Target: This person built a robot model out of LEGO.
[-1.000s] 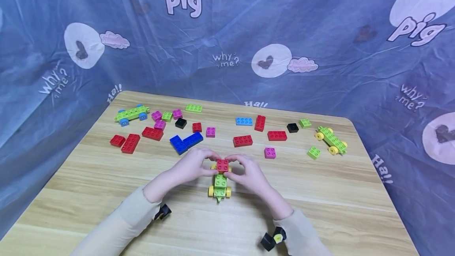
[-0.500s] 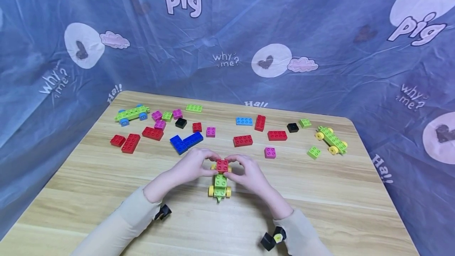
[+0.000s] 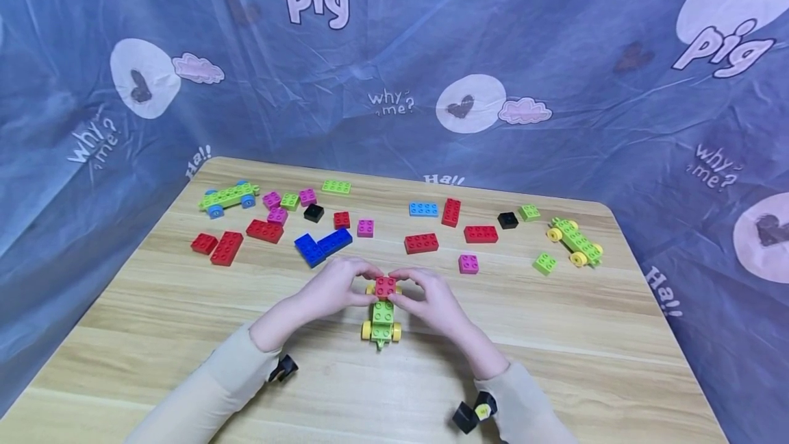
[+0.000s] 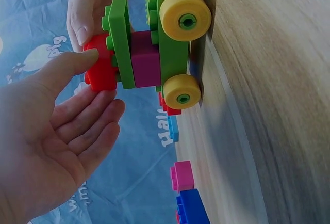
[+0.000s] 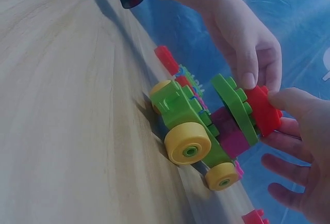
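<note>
A red brick (image 3: 385,287) sits on a green block (image 4: 121,43), above a purple brick (image 4: 146,60) on a yellow-wheeled green car (image 4: 174,56). The left hand (image 3: 333,288) and right hand (image 3: 429,299) pinch the red brick between thumb and fingers. The car stands on the wooden table (image 3: 370,396), a pink brick (image 3: 468,264) beyond.

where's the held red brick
In the head view, below centre: the four-stud red brick is pinched by left hand and right hand, atop the nearer yellow-wheeled car.
</note>
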The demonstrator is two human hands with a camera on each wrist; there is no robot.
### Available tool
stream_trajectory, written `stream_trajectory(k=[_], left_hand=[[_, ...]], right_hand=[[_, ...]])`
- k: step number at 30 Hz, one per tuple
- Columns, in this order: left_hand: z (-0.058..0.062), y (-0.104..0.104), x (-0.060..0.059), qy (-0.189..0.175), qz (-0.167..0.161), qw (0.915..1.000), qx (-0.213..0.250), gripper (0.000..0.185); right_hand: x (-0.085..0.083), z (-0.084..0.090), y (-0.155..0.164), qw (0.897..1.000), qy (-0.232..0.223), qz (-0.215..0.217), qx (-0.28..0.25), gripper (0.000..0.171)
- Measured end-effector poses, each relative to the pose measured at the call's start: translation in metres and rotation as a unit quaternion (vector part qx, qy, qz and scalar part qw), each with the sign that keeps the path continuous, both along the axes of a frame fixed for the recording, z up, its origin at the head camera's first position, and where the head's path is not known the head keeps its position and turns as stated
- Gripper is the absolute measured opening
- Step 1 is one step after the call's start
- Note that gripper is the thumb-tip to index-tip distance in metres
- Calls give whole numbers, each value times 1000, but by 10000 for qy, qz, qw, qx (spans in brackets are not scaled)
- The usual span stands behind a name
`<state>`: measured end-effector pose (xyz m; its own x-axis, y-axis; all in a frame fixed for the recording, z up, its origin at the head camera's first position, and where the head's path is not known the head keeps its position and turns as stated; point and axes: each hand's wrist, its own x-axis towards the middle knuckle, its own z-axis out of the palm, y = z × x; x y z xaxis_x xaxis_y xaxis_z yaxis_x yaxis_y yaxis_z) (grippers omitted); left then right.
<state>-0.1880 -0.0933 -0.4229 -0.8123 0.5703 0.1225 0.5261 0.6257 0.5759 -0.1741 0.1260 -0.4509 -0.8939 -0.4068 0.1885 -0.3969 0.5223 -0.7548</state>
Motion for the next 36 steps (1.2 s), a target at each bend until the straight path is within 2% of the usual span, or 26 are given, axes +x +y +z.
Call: stream_trajectory(k=[7, 22, 36], left_hand=[[1, 0, -1, -111, 19, 9999, 30, 36], [3, 1, -2, -129, -28, 9999, -75, 34], [4, 2, -7, -404, -71, 9991, -83, 32]], right_hand=[[0, 2, 0, 10000, -11, 22, 72, 34], [-1, 10, -2, 9983, -514, -25, 285, 33], [-6, 13, 0, 9975, -458, 188, 503, 33]])
